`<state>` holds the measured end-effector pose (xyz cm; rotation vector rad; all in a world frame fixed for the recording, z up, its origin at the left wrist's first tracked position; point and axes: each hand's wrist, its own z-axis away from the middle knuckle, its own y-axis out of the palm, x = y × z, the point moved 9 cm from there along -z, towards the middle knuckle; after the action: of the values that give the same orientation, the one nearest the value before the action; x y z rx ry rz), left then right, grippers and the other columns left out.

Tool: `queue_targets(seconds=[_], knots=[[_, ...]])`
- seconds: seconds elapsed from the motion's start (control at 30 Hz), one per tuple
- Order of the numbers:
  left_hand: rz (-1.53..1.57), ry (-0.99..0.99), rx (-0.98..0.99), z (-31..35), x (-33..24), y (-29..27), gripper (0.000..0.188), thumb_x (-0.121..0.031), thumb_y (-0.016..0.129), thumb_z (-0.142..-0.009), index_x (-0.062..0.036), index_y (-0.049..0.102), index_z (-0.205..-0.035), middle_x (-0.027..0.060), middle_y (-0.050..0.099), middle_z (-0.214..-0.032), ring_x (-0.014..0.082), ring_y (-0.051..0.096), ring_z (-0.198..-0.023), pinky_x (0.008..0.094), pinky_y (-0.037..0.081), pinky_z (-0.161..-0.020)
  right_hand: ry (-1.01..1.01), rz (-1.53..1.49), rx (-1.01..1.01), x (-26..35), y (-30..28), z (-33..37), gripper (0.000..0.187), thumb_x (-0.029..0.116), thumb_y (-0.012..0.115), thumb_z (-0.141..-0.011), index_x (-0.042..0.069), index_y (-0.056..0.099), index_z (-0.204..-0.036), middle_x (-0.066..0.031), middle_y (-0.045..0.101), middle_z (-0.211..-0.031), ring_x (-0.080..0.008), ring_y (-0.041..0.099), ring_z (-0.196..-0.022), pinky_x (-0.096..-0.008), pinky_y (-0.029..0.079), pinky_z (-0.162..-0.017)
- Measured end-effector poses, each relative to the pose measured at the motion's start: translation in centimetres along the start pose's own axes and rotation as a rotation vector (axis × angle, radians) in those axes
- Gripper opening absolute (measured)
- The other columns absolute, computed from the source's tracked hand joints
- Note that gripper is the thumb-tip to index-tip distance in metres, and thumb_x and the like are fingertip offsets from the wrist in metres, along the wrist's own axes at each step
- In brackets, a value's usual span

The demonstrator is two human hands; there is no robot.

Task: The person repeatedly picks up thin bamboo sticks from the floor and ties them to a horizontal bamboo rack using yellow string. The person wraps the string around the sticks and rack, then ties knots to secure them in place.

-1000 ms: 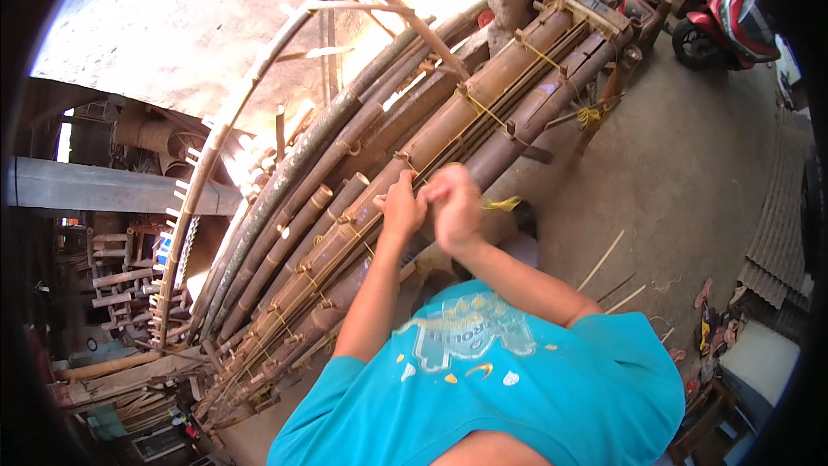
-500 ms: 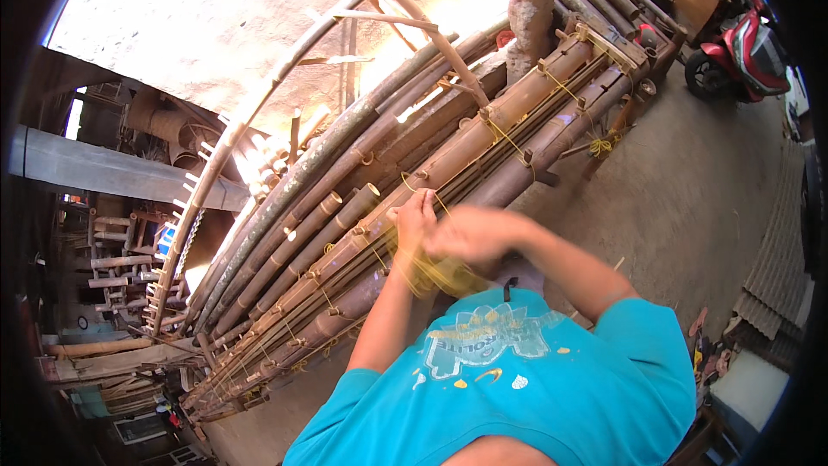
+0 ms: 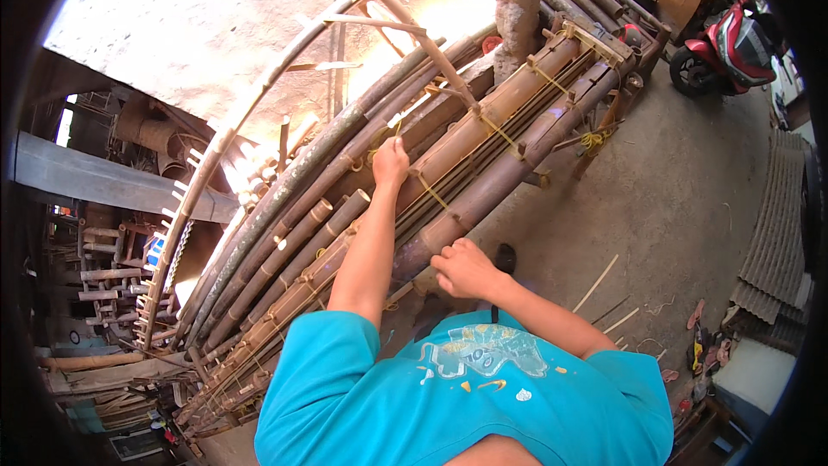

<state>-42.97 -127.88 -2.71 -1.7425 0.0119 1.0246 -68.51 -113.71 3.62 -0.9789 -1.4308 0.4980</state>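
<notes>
A long bamboo frame runs diagonally before me, with a thick brown bamboo pole (image 3: 509,181) on its near side and a lighter pole (image 3: 492,112) beyond. Thin slats lie lengthwise between them, crossed by yellow cord lashings (image 3: 434,192). My left hand (image 3: 391,164) is raised over the far side of the frame, its fingers closed around yellow cord (image 3: 373,157), a loop of which shows beside the fist. Just on the near side of the thick pole, my right hand (image 3: 467,269) has its fingers curled closed; whatever they hold, if anything, is hidden.
Several loose bamboo poles (image 3: 345,216) lie beyond the frame, beside a curved bamboo piece with pegs (image 3: 228,134). A rough post (image 3: 516,13) rises at the far end. A red motorbike (image 3: 729,43) stands far right, above corrugated sheets (image 3: 768,224). Thin sticks (image 3: 597,283) lie on the floor.
My hands were close together over the frame, with a blurred yellow cord bundle below them. Now the left has moved up and away, the right down toward my body.
</notes>
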Motion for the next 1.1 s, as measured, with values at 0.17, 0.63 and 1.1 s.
queue_targets(seconds=[0.17,0.63,1.1], knots=[[-0.112,0.057,0.002,7.1,0.4,-9.8,0.04,-0.031,0.045,-0.1,-0.0006,0.062,-0.118,0.027,0.066,-0.108,0.044,0.063,-0.103,0.0505,0.049,-0.089,0.244,-1.121,0.246,3.4,14.5,1.1,0.036,0.034,0.062,-0.094,0.009,0.061,-0.12,-0.0124,0.066,-0.11,-0.0217,0.064,-0.103,-0.0353,0.051,-0.087],[0.02,0.12,0.144,20.2,7.3,-10.4,0.031,-0.031,0.045,-0.101,-0.0153,0.064,-0.119,0.0199,0.07,-0.101,0.0364,0.063,-0.104,0.0516,0.029,-0.094,0.344,0.144,-0.019,3.1,3.0,-21.1,0.062,0.056,0.034,-0.099,0.006,0.07,-0.107,-0.021,0.067,-0.102,-0.0311,0.064,-0.093,-0.0386,0.049,-0.081],[0.552,-0.011,0.039,17.3,5.6,-12.4,0.026,-0.018,0.05,-0.101,-0.0007,0.068,-0.094,0.0086,0.067,-0.076,0.0152,0.064,-0.073,0.0329,0.05,-0.067,0.11,-0.533,0.112,7.2,11.8,-4.3,0.046,0.032,0.052,-0.095,0.002,0.06,-0.061,-0.0212,0.06,-0.063,-0.0412,0.057,-0.064,-0.0501,0.046,-0.068]])
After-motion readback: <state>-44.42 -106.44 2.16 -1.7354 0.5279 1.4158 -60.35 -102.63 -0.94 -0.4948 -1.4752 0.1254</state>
